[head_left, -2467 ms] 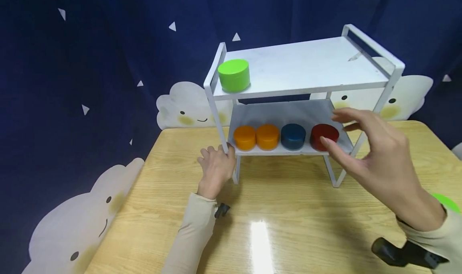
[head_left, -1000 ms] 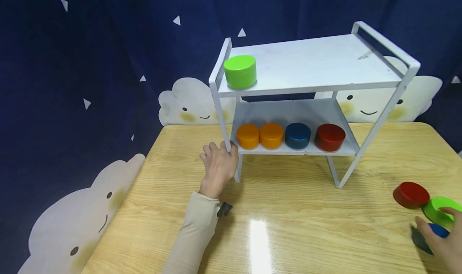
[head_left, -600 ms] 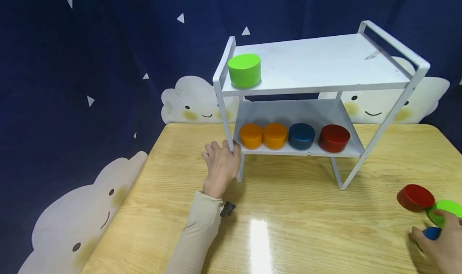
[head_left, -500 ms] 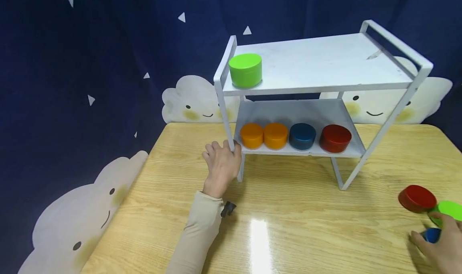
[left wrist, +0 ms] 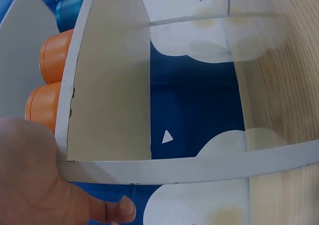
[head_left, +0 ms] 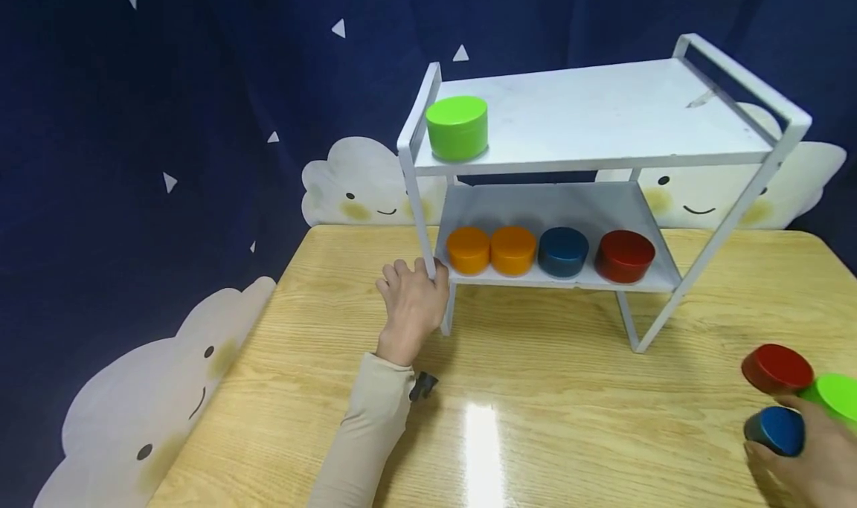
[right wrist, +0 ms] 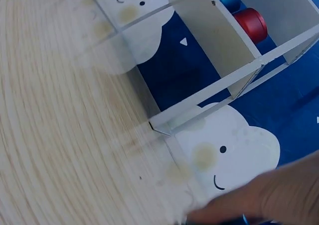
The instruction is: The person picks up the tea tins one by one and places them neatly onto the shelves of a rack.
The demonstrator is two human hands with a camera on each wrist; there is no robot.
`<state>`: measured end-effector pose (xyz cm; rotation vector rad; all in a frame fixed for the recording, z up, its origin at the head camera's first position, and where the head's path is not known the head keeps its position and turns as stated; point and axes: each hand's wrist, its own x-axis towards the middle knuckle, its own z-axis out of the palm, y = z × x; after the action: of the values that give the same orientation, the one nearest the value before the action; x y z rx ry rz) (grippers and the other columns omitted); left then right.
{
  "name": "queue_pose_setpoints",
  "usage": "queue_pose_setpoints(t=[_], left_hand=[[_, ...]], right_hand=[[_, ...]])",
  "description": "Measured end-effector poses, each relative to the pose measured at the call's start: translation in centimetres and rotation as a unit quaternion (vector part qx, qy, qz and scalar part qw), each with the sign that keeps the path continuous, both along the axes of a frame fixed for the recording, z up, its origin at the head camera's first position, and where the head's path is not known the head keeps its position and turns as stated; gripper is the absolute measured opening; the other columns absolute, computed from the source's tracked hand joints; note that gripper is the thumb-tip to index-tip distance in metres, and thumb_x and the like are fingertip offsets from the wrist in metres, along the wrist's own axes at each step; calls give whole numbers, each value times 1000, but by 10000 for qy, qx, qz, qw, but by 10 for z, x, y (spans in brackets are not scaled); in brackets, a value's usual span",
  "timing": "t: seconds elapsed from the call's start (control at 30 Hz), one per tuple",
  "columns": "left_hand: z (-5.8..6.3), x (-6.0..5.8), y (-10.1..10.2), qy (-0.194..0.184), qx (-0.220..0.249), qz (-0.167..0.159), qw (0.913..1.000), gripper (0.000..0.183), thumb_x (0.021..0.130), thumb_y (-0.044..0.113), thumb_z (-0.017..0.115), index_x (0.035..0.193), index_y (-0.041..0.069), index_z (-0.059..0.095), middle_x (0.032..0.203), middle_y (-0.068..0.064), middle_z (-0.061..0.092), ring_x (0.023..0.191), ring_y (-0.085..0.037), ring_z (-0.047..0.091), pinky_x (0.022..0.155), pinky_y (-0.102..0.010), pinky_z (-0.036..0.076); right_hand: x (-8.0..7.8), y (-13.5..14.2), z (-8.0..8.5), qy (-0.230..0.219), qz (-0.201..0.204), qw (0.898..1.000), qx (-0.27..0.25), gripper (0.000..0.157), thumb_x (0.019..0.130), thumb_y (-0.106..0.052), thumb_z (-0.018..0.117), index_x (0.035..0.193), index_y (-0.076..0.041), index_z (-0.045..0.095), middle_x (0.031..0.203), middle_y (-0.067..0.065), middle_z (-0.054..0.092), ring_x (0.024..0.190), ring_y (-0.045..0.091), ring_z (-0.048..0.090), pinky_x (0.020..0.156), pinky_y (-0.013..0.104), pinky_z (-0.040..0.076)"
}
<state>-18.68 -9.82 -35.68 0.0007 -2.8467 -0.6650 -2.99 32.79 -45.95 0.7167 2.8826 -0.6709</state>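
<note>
My right hand [head_left: 817, 448] pinches a blue round lidded tub [head_left: 777, 430] between thumb and fingers at the right of the table. The tub tilts in the grip; in the right wrist view the hand [right wrist: 269, 197] mostly hides it. Beside it lie a red round tub [head_left: 778, 369] and a green one [head_left: 838, 396]. My left hand [head_left: 411, 303] grips the front left post of a white two-tier shelf [head_left: 602, 114], at lower-tier height. That tier bears two orange tubs [head_left: 512, 251], a blue tub [head_left: 563, 252] and a red tub [head_left: 625, 256]. A green tub [head_left: 457, 128] stands at the upper tier's left end.
The shelf stands on a light wooden table [head_left: 549, 389], its raised side rails [head_left: 743, 69] bounding the upper tier. A dark blue curtain [head_left: 201, 84] with cloud cut-outs [head_left: 361, 184] closes off the back and left.
My right hand left the red tub on the lower tier, moved right and down, and took up the blue tub from the table. The left hand keeps its hold; the head view shifted slightly.
</note>
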Motion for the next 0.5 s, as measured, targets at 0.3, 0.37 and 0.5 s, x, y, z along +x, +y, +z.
queue_pose_setpoints(t=[0.3, 0.37, 0.5], left_hand=[[-1, 2, -1, 125, -33, -5, 9999, 45, 99, 37, 29, 74, 6, 49, 76, -12, 43, 76, -32, 37, 72, -41, 28], [0, 2, -1, 110, 4, -29, 9999, 45, 99, 37, 29, 74, 6, 50, 76, -12, 43, 76, -32, 36, 72, -41, 28], [0, 0, -1, 70, 56, -72, 9999, 44, 99, 37, 29, 75, 6, 50, 77, -12, 43, 77, -32, 36, 72, -41, 27]], right_hand=[[-6, -6, 1, -522, -260, 9969, -521, 116, 71, -44, 83, 145, 12, 12, 126, 45, 26, 111, 64, 35, 87, 66, 40], [-7, -6, 0, -561, -390, 9960, -583, 115, 71, -48, 81, 145, 10, 14, 127, 44, 26, 111, 63, 35, 87, 66, 40], [-9, -7, -3, -527, -662, 9932, -793, 115, 72, -55, 78, 145, 8, 16, 127, 43, 26, 106, 59, 41, 85, 63, 43]])
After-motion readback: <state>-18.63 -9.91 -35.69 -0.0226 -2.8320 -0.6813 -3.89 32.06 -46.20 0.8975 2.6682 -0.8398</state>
